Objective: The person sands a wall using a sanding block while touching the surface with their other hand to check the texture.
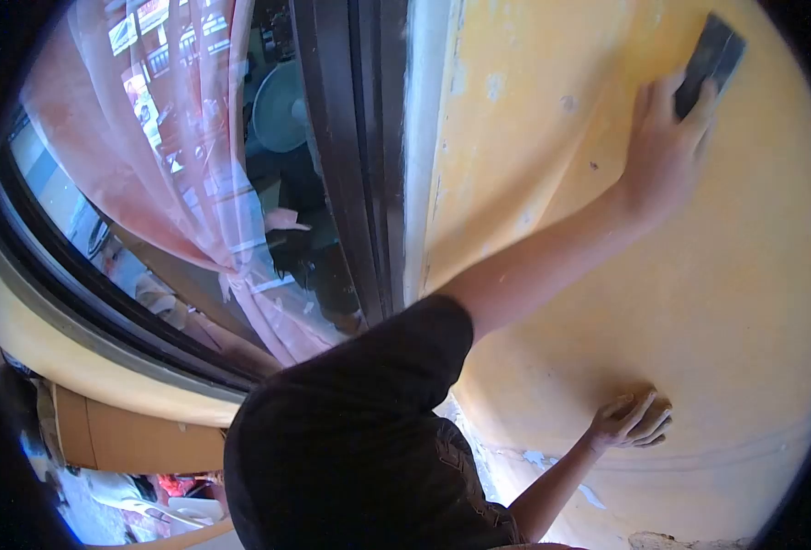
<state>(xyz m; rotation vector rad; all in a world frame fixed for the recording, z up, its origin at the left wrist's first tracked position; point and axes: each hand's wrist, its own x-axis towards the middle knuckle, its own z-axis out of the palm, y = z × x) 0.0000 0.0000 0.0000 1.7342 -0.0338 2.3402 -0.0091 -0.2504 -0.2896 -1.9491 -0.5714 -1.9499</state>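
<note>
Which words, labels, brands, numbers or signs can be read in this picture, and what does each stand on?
None can be read with certainty.
Red-and-white sign seen in the window glass: too blurred to read.
Print on the black shirt: too faint to tell whether it holds letters.
Dark block in the left hand: no lettering visible.
</note>
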